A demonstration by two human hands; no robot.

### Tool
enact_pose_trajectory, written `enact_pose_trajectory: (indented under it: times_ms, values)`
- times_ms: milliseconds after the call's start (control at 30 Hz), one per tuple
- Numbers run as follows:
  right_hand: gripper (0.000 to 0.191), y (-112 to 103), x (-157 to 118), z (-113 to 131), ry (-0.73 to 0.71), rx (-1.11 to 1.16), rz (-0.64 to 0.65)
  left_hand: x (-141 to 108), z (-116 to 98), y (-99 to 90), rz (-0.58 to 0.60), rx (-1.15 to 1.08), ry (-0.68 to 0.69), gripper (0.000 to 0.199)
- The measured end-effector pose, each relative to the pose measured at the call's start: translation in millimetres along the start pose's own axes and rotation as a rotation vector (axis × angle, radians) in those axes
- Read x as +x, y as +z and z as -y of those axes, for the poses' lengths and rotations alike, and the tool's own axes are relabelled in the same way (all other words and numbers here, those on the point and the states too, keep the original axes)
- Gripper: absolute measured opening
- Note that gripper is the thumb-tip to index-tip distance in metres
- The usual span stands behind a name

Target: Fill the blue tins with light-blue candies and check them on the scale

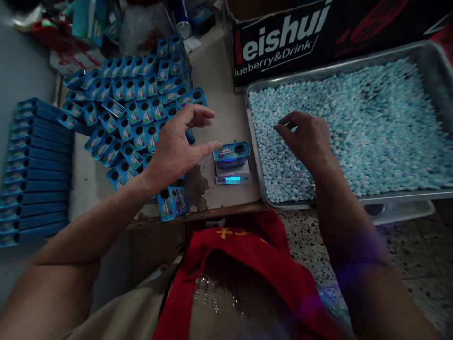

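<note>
Blue box [231, 152] beside the loosely C-shaped left hand [175, 145]

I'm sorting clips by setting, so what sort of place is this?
Probably a small candy-packing workspace: a metal tray is spread with pale blue and white candy-like pieces, a "Caramelo" box sits on a small digital scale, and many similar blue boxes crowd together nearby.

Scale display [233, 179] blurred; tray [253, 137] cut off right; carton [276, 45] cut off above
</note>
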State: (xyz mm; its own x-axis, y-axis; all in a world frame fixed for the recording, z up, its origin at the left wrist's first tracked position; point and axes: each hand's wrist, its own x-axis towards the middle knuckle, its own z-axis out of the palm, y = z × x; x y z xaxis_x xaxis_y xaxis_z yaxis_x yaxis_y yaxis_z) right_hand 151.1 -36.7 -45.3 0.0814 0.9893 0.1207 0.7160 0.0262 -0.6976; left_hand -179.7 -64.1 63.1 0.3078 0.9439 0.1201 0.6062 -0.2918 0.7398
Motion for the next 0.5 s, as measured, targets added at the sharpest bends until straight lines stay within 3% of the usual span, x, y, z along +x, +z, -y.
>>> enact_pose_trajectory:
  times_ms: [233,500]
  values:
    - [0.026,-12,-4,23,0.058,-0.313,0.100,-1,-4,11.5,-0.028,0.079,0.115,0.030]
    - [0.025,-15,-6,36,0.087,-0.384,0.120,-5,-10,18.6,-0.010,0.239,0.180,0.031]
